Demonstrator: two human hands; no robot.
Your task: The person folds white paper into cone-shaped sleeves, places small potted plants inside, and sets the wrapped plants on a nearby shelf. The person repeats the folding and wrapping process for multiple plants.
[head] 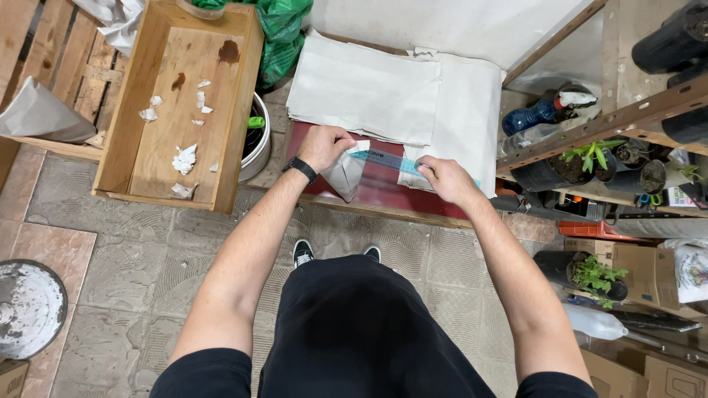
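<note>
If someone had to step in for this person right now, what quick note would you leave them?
Left hand: gripping a folded grey paper piece at its top.
Right hand: pressing a blue ruler down across that paper, over the red board.
Paper stack lies just behind.
Torn scraps sit in the wooden tray to the left.
Done: paper folded. Left: not clear from here.

Ruler (387,161) on table (383,193), crate (184,103) left.

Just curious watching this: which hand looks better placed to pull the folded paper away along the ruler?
Probably the left hand: it already grips the folded paper, while the right hand presses the blue ruler.
</note>
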